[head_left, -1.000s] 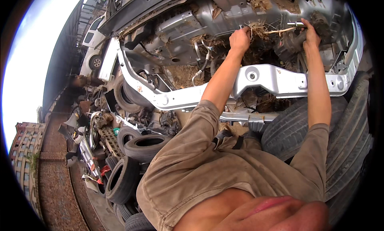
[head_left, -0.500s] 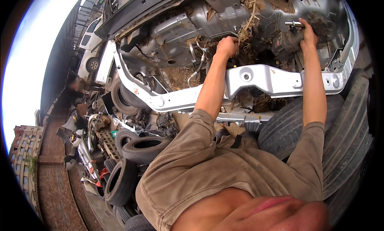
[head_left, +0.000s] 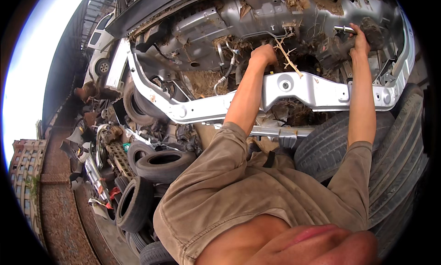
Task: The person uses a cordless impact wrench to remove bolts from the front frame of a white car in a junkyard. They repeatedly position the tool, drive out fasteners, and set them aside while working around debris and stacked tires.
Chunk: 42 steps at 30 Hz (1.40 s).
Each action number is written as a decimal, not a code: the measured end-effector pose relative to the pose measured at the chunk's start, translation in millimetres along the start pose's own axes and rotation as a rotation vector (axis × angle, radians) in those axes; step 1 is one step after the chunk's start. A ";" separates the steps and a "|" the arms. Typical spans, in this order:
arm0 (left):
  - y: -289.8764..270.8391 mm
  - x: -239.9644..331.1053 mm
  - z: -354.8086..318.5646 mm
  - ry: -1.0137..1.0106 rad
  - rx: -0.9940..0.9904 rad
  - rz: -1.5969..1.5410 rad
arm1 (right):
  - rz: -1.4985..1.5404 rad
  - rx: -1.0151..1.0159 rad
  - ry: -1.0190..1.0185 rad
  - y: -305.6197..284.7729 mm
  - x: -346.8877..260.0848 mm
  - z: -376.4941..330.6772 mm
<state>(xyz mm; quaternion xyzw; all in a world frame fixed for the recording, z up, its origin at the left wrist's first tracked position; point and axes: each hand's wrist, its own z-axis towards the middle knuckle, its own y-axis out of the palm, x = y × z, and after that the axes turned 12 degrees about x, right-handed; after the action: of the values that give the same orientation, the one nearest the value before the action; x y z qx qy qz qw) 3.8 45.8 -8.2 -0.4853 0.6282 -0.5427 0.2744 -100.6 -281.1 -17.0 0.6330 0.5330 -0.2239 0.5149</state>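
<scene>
Far to the left of the silver crossbar (head_left: 326,93) stand a many-windowed building (head_left: 22,177) and a brick wall (head_left: 59,210). Closer to the crossbar's left end is a white vehicle (head_left: 98,44) with one dark wheel showing, and just below it, left of the crossbar, a bent-over person (head_left: 89,91), too small to make out well. A heap of scrap parts (head_left: 94,168) lies down and left from the crossbar, with loose tyres (head_left: 165,165) piled between it and the wearer's brown shirt (head_left: 257,187), which is on the crossbar's near side.

Beyond the crossbar's left half, a bent metal hose (head_left: 222,81) hangs inside the dirty grey vehicle body (head_left: 202,28). To the right of the hose, the left hand (head_left: 264,55) reaches past the crossbar; its grip is curled with the knuckles up, and I cannot tell whether anything is in it. Just right of that hand, a thorny stick (head_left: 288,59) slants down until its lower end overlaps the crossbar's upper edge; whether they touch is unclear. Beyond the crossbar's right half is a dark power tool (head_left: 331,53) with a silver metal end (head_left: 344,30) pointing left. The right hand (head_left: 360,42) has its grip wrapped around this tool. On the near side of the crossbar's right end, large tyres (head_left: 399,150) stand close together.
</scene>
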 end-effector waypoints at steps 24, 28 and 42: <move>20.7 25.4 -0.6 0.399 0.102 -0.444 | -0.097 -0.125 0.080 1.3 12.5 11.0; 22.9 27.9 -2.4 0.449 0.230 -0.593 | -0.092 -0.107 0.099 3.5 8.8 -6.1; 17.3 29.4 -1.9 0.445 0.144 -0.573 | -0.213 -0.351 0.227 1.3 26.7 11.3</move>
<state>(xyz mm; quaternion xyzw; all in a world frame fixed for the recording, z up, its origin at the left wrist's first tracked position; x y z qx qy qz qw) -14.3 18.9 -18.8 -0.4910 0.4713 -0.7326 0.0018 -87.6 -279.1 -42.9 0.4950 0.6820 -0.1083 0.5273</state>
